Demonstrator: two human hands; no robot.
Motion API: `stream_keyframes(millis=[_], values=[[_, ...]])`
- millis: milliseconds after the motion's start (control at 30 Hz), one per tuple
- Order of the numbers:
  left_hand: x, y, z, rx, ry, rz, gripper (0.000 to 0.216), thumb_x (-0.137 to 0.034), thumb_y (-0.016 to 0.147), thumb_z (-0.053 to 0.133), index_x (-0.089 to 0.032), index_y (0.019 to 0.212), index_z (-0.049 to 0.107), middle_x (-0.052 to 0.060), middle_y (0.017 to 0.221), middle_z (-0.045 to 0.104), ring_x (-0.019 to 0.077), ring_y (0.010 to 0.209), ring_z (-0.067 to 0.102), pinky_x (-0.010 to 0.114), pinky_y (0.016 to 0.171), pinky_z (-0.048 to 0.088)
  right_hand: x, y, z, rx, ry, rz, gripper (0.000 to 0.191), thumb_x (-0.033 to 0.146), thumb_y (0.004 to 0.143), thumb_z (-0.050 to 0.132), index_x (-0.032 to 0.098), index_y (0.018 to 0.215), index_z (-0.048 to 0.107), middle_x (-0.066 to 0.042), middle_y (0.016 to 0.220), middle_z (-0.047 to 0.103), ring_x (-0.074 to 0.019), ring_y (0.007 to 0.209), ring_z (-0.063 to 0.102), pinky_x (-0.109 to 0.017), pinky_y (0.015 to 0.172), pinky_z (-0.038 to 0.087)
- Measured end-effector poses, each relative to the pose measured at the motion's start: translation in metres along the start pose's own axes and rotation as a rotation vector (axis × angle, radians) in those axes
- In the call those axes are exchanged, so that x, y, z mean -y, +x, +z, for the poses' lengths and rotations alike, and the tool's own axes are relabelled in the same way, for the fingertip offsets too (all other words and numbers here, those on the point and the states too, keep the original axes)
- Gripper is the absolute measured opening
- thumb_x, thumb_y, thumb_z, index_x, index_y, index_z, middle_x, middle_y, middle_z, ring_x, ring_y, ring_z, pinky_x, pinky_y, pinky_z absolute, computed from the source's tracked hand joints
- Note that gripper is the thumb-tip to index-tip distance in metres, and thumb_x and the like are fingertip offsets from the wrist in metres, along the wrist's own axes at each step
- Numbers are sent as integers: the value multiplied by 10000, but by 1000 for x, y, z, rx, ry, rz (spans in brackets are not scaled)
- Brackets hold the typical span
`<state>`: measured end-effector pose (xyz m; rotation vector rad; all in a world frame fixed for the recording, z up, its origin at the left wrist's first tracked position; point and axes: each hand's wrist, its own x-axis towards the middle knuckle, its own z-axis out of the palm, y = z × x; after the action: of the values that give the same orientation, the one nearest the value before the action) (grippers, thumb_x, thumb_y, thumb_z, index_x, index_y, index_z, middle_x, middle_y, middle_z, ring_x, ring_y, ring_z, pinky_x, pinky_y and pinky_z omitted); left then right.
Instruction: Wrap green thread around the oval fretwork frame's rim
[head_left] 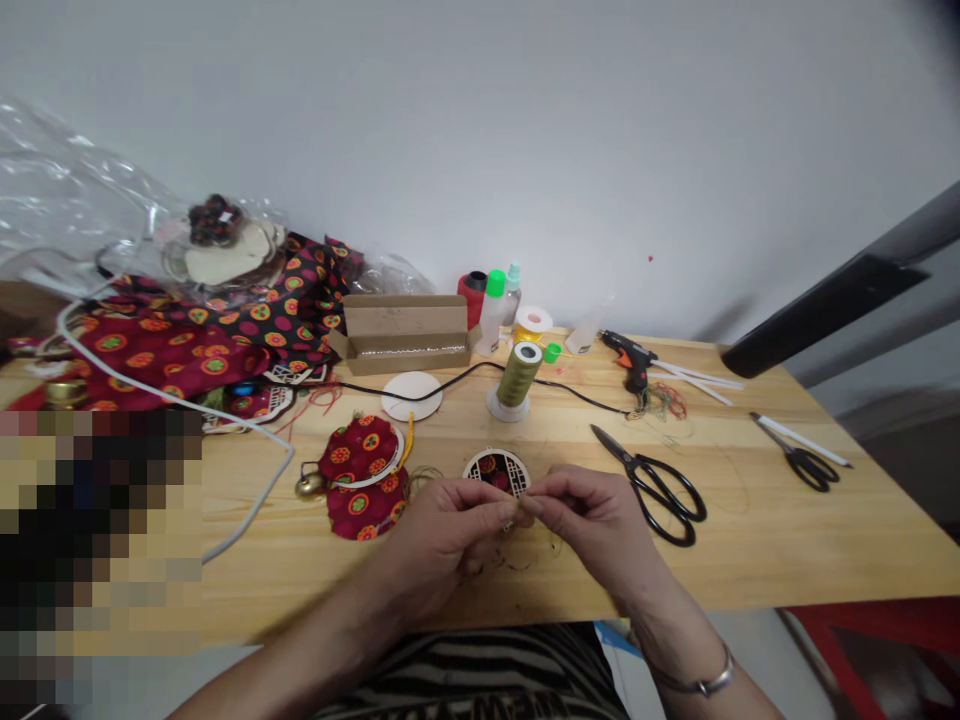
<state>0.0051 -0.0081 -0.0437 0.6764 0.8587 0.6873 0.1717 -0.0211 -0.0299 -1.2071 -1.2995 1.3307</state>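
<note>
My left hand (463, 525) and my right hand (589, 515) meet fingertip to fingertip above the front of the table. Each pinches thumb against forefinger; whatever lies between them is too small to make out. Just behind the fingertips is a round lattice ornament (491, 465) with dark patterned fabric in it, partly hidden by my hands. An olive thread spool (519, 378) stands beyond it. Left of my left hand lie red flowered fabric rounds (365, 505) with a pale ring and a small brass bell (308, 485). Black-handled scissors (660, 490) lie right of my right hand.
An open cardboard box (409, 335), bottles (493, 312) and a yellow spool (533, 322) line the wall. A glue gun (634, 362) and smaller scissors (806, 465) lie to the right. Patterned fabric (180, 350) heaps at left. A black cable (457, 378) crosses the table (750, 540).
</note>
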Motion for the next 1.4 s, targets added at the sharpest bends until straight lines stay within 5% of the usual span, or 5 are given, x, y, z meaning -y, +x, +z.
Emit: stream_keyframes(millis=[367,633,1000,1400], values=[[2,1,3,-33,-86,-15,175,-249,644,758,-118,615,645,-62,454,473,19,368,279,191,381,155,0,-1,1,-41,-99,-71,70,213,735,676,187,679,707,2,613,692,-117,566,611,-204,544,495],[2,0,4,-13,-99,-26,277,-231,639,771,-139,893,709,-43,554,528,11,383,284,191,388,138,-2,-1,2,-33,-107,-92,80,186,747,661,183,682,708,9,616,688,-100,547,586,-185,525,474],[3,0,3,-40,-1,17,181,-290,660,747,-128,620,677,-51,484,497,24,377,303,201,393,159,-1,-2,2,-84,-169,-136,67,176,722,673,171,667,711,7,585,676,-92,520,573,-168,498,460],[1,0,6,-62,-34,31,170,-289,659,738,-144,609,665,-89,407,419,28,357,277,186,374,155,-3,-2,5,-108,-129,-148,52,171,726,678,184,703,723,3,629,703,-104,576,627,-168,546,498]])
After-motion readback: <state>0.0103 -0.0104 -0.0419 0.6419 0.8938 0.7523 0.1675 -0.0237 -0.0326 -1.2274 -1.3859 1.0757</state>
